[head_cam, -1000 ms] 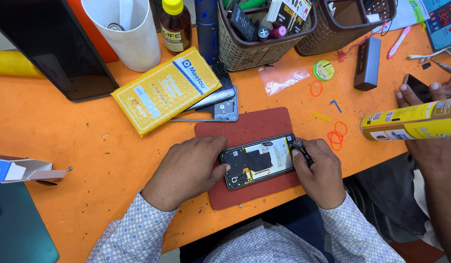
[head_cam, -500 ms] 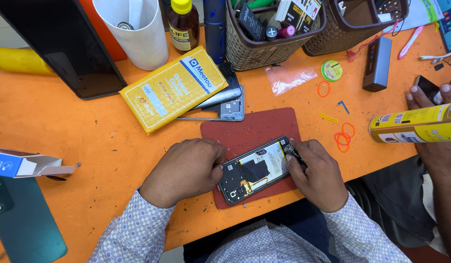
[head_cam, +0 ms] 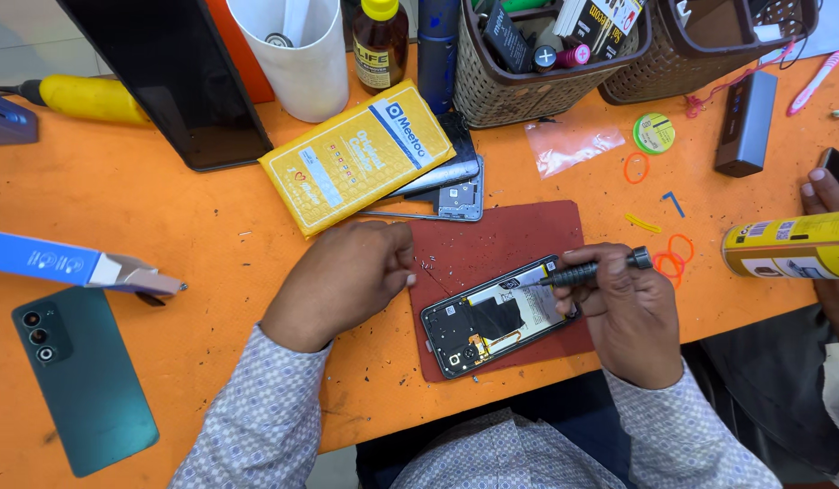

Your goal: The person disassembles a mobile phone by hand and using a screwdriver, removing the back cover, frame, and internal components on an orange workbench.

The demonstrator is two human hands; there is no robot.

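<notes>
Opened phone (head_cam: 496,319) is laid on red mat (head_cam: 501,237) | right hand (head_cam: 629,312) is clamped on screwdriver (head_cam: 589,269), tip over phone | left hand (head_cam: 342,281) is rested loosely curled, empty, at mat's left edge.

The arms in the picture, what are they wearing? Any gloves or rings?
Both arms wear long sleeves of a pale shirt with a small, close pattern of greyish dots. The left sleeve and the right sleeve both end at the wrist. The left hand and the right hand are bare: no gloves. No ring, watch or band shows on either one.
</notes>
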